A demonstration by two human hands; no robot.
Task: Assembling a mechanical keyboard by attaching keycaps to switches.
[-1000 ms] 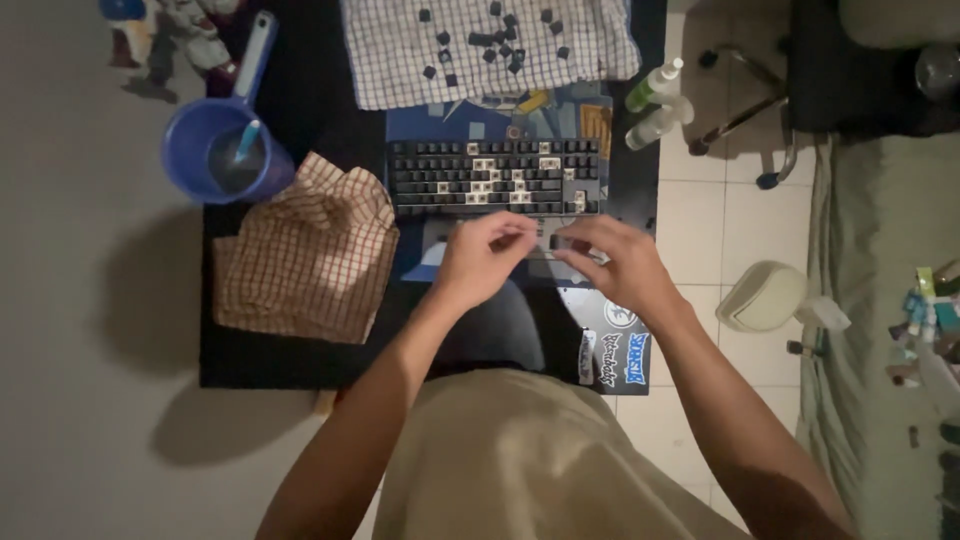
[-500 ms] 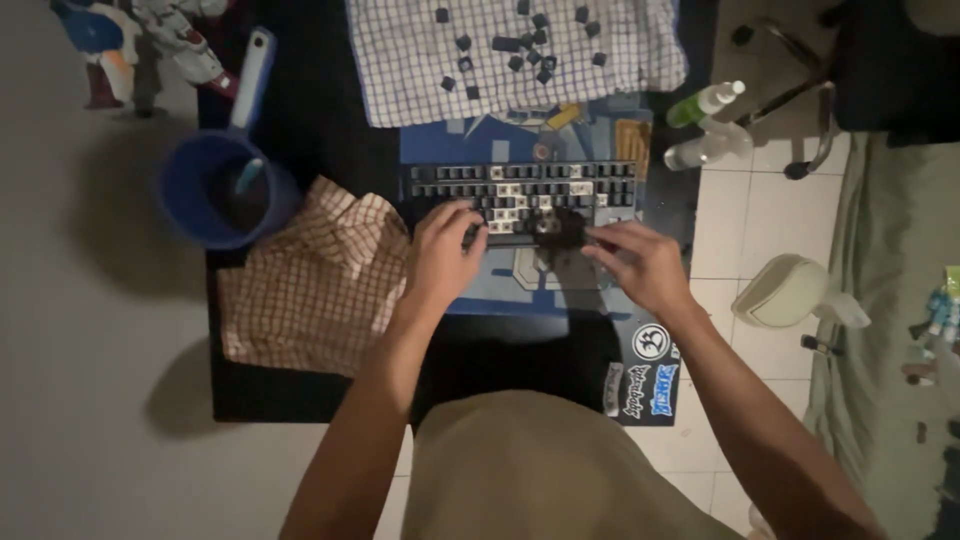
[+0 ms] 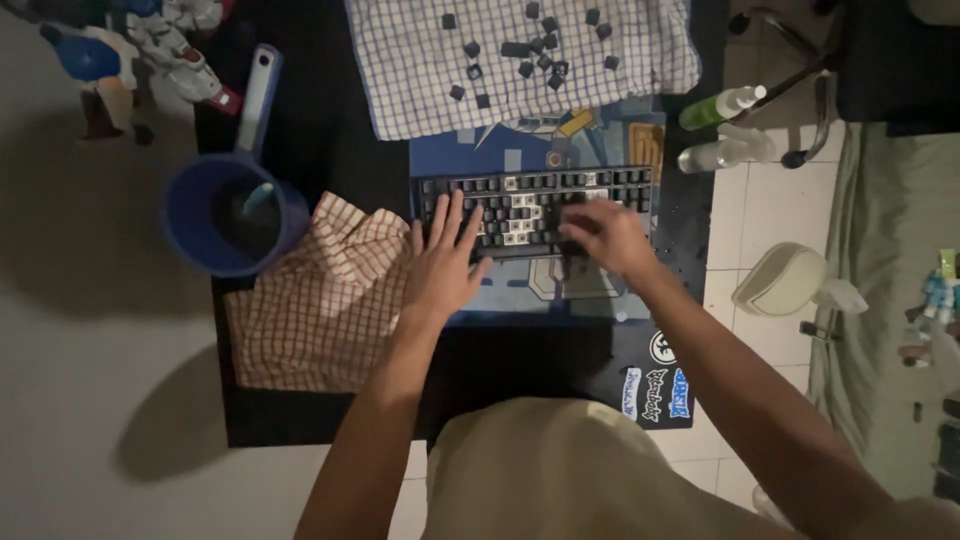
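Observation:
A black keyboard (image 3: 530,190) with several keycaps removed lies on a blue desk mat (image 3: 520,150). My left hand (image 3: 443,260) rests flat with fingers spread on the keyboard's left end. Over the keyboard's right half, my right hand (image 3: 605,238) has its fingers curled; whether they pinch something small is hidden. Several loose dark keycaps (image 3: 525,50) lie on a blue checked cloth (image 3: 420,80) behind the keyboard.
A red checked cloth (image 3: 310,300) lies left of the keyboard. Behind it stands a blue scoop (image 3: 235,215) with a long handle. Robot figures (image 3: 150,45) stand far left. Two spray bottles (image 3: 720,125) lie right. A pale lidded bin (image 3: 785,280) sits on the tiled floor.
Both hands moved away from me onto the keyboard. The left hand opened flat on its left end, and the right hand shifted over its right half. The view also shifted.

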